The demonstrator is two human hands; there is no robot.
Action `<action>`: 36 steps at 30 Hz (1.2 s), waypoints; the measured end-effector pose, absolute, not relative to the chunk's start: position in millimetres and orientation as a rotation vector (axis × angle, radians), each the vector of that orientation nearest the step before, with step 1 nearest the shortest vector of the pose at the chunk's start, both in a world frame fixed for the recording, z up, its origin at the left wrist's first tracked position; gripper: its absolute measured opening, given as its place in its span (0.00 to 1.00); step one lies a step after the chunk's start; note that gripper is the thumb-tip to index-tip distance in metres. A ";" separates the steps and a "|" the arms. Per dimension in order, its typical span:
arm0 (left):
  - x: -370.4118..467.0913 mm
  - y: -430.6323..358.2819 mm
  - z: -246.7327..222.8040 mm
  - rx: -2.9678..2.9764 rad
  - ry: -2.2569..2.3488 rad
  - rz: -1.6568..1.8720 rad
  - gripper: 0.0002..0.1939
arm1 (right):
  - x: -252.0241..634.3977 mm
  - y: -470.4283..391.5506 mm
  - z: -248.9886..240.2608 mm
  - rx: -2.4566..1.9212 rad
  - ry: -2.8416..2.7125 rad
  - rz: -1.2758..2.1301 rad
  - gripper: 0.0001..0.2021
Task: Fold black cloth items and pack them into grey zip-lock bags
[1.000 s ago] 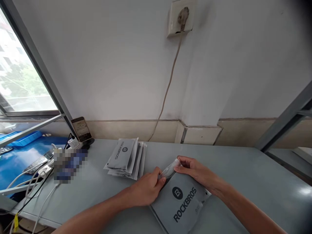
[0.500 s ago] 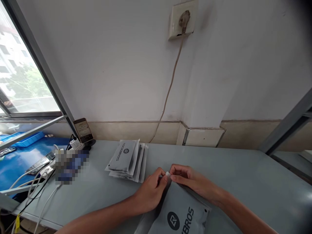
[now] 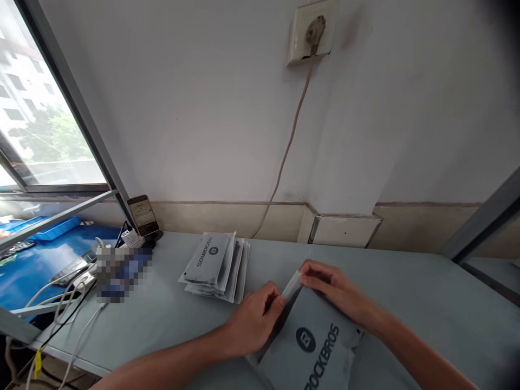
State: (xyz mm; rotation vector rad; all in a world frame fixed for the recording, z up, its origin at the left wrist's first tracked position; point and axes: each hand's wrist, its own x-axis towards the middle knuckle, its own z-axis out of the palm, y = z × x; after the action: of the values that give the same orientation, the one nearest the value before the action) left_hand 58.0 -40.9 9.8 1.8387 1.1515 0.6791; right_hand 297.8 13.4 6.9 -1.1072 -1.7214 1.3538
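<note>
A grey frosted plastic bag (image 3: 312,365) printed ROCKBROS lies tilted between my hands at the front of the table. My right hand (image 3: 335,290) is closed in a pinch on the bag's top corner. On the bag's left edge, my left hand (image 3: 258,319) is closed, thumb against curled fingers; what exactly lies under its fingertips is hidden. A pale strip of the edge runs between the two hands. Left of them sits a stack of similar ROCKBROS bags (image 3: 207,260), apart from my left hand.
A phone (image 3: 143,215) leans upright on a stand by the wall. White power strips and cables (image 3: 85,279) run along the left edge, near a blurred patch (image 3: 124,273). Beyond the frame is a blue surface with a blue tray (image 3: 57,227). A cord (image 3: 290,141) hangs from the wall socket (image 3: 312,32).
My hands have moved apart along the bag's edge, the right one up to the corner, the left one lower. The small white piece between them is out of sight. More of the bag shows.
</note>
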 end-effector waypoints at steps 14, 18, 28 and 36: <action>58.8 -39.2 -6.8 1.506 1.052 0.749 0.20 | 356.7 34.9 17.9 -1.302 -1.252 1.208 0.19; 59.5 -42.0 -14.0 1.472 1.037 0.771 0.18 | 362.0 48.5 3.1 -1.375 -1.100 1.044 0.15; 55.4 -47.0 -9.0 2.003 1.146 0.927 0.12 | 361.0 33.4 5.2 -1.392 -1.654 1.570 0.27; 60.2 -53.4 -20.8 2.472 1.143 0.664 0.22 | 333.6 20.3 14.2 -1.290 -2.019 1.466 0.20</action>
State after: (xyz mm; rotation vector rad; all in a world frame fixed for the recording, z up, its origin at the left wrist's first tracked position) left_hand 60.2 -53.4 -20.8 2.4719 1.1429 0.6636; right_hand 333.6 20.3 14.2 -1.2901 -2.0190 1.4657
